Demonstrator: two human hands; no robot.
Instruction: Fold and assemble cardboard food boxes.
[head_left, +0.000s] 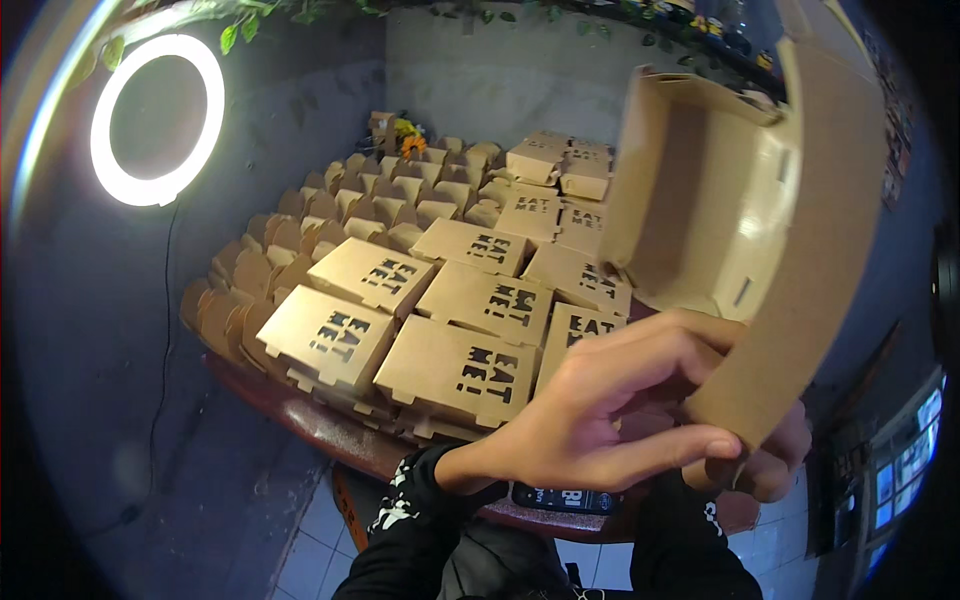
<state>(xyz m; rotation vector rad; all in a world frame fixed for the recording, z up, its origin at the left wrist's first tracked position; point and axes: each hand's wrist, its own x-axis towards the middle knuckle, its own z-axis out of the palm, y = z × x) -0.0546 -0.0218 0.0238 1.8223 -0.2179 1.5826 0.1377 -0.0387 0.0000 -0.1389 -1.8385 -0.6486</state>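
Raised at the right is an open brown cardboard food box (817, 225), its hollow inside facing left. My left hand (622, 412) grips the box's near lower corner, thumb and fingers on either side of the board. Behind that corner, mostly hidden, my right hand (776, 450) is also at the box; its exact hold cannot be seen. To the left, closed cardboard boxes (457, 367) with dark printed lettering stand in stacks on a dark red table (315, 420).
Rows of folded cardboard containers (360, 202) fill the table's far left. A dark printed item (562, 499) lies at the near table edge below my left hand. A lit ring light (204, 97) stands at the upper left, with a cable (161, 375) hanging down. Grey walls close off the back.
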